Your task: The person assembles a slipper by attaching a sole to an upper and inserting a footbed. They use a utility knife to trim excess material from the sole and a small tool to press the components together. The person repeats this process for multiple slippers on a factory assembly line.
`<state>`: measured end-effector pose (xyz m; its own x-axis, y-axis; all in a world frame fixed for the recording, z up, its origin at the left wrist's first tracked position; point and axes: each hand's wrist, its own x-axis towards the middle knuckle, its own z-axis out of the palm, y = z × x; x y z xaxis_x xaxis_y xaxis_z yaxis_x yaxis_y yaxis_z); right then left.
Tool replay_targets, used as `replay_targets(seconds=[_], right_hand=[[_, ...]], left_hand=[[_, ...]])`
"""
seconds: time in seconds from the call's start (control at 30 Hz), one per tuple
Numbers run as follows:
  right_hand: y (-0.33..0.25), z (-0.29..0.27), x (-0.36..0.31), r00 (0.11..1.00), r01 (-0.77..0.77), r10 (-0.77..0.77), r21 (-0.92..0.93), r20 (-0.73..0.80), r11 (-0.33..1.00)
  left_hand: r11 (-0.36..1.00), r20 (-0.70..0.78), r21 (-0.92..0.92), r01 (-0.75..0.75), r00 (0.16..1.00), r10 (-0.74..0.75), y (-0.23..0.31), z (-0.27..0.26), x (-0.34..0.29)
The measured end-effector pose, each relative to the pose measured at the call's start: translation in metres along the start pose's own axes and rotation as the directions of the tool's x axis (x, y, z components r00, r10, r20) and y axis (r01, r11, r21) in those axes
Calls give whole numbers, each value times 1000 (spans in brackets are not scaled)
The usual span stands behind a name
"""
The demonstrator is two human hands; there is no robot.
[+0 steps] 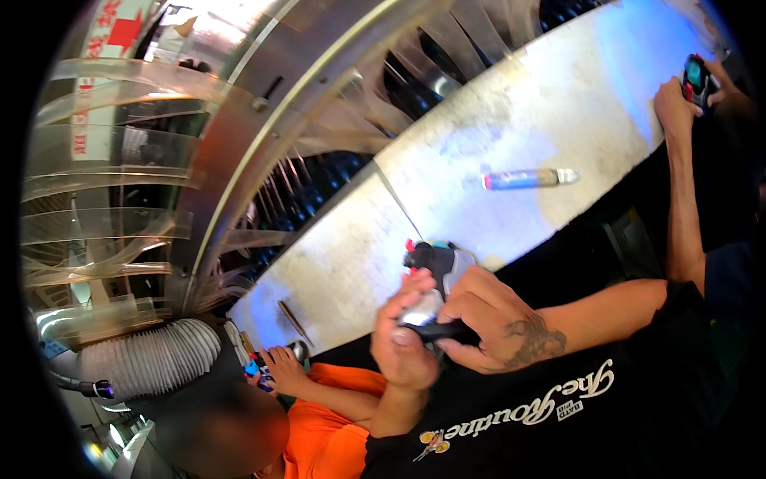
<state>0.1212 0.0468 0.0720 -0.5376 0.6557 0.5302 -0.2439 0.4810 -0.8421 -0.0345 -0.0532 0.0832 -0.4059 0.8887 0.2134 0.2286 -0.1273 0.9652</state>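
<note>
Close to my chest, both hands hold what looks like a shoe (435, 259), black and grey with red bits at its far end. My left hand (403, 343) wraps its left side, the thumb pressed on a black part near a shiny pale area. From the right, my right hand (491, 319) is closed, its thumb and fingers pinching that black part. My fingers cover much of the shoe. Beyond it, a slim tube (527, 179) with a blue-white body and a pale tip lies on the worktable (463, 152).
At left, a person in orange (335, 415) handles a blue item beside a thin stick (295, 319). Another person's hands (678, 104) hold a black, red and teal shoe at far right. Clear strip curtains (375, 104) hang behind the table; a ribbed hose (152, 359) stands lower left.
</note>
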Motion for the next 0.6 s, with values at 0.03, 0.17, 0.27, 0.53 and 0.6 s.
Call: replay_targets(seconds=[0.03, 0.17, 0.27, 0.53, 0.6], right_hand=[[0, -4, 2, 999, 44, -43, -15, 23, 999], [1, -20, 5, 953, 275, -260, -84, 157, 958], [14, -26, 9, 905, 386, -355, -102, 236, 917], [35, -48, 22, 855, 243, -327, 246, 403, 938], [40, -47, 21, 862, 183, -303, 306, 408, 934]], left_hand=[[998, 6, 50, -37, 999, 37, -1, 3, 0], [973, 80, 155, -170, 984, 159, -2, 5, 11], [946, 139, 270, -179, 979, 145, 13, 8, 19], [930, 480, 95, -354, 835, 269, 8, -12, 33], [923, 516, 70, -380, 805, 293, 11, -11, 40]])
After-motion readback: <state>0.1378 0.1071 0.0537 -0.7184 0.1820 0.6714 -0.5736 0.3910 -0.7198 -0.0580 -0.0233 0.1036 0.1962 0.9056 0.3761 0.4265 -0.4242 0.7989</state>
